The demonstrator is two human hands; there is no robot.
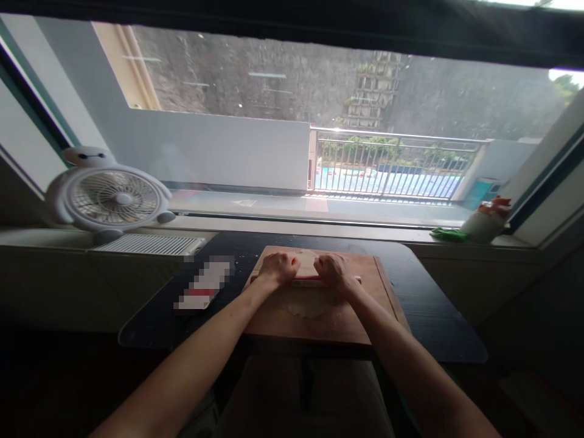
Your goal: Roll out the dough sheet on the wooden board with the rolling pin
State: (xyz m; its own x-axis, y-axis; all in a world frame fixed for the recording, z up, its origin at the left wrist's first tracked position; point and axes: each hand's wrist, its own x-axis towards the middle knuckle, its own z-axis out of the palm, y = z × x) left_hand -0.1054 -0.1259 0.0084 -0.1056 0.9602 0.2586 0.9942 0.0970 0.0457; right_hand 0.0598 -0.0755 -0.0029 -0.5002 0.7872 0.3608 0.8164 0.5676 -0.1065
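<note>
Window (274, 79) ahead; below it, your dark table (433, 292). On that, a wooden board (369, 264). On the board, a thin pale sheet (306, 263), probably dough, showing beyond and nearside of what looks like a rolling pin (306, 282) lying crosswise over it. Your left hand (279, 267) and right hand (334, 269) sit at the pin, well apart, fingers curled closed; cannot tell whether they wrap it or only press. Step in hand, by my reading: rolling out. Next move calls for even pressure from both sides.
</note>
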